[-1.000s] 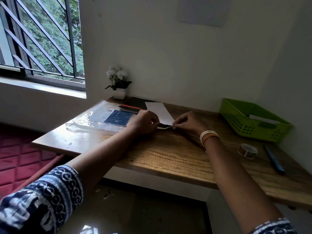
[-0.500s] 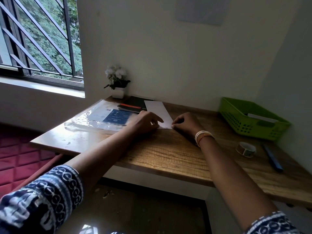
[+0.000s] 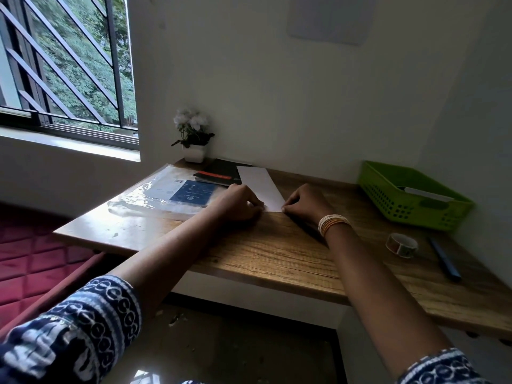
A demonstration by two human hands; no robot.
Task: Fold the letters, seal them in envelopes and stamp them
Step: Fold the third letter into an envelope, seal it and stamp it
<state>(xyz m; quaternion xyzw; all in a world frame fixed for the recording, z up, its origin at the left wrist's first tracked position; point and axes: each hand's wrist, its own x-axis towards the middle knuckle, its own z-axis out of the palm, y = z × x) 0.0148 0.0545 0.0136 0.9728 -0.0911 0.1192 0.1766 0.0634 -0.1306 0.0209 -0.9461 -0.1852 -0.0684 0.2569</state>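
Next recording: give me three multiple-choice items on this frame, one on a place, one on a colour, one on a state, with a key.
1. Where is the tape roll?
A. inside the basket
B. on the desk, between the bangled wrist and the blue pen
C. on the window sill

2. What colour is the basket?
A. green
B. red
C. white

3. How is the white paper?
A. flat on the desk, both hands at its near edge
B. lifted clear of the desk
C. crumpled into a ball

Key: 1 B, the roll sits on the desk left of the blue pen. 2 A, its walls are bright green. 3 A, left hand and right hand hold the near corners down.
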